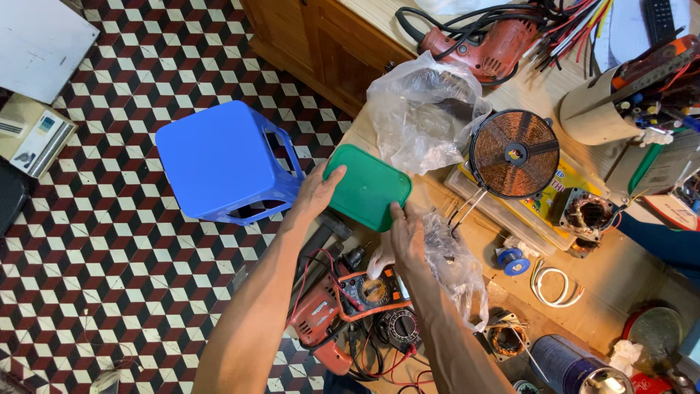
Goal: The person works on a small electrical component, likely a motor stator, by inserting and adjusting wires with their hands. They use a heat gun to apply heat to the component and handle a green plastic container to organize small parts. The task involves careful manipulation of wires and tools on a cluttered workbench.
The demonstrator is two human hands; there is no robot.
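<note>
Mid-frame, left hand (315,195) & right hand (405,235) both closed on opposite edges of green lid (368,188), w/ clear plastic bag (452,263) under right fingers; lid looks light, stiff, prob slick, best held at rims.

Electrical repair workshop. Evidence lying on the wooden surface (620,270): 2 red power drills, one (485,44) at the far edge, one (317,321) at the near edge; 1 copper induction coil (515,154); an orange multimeter (373,292) trailing leads; wound motor stators (588,214); wire bundles (576,22). Patterned tile floor (109,241) running beneath.
</note>
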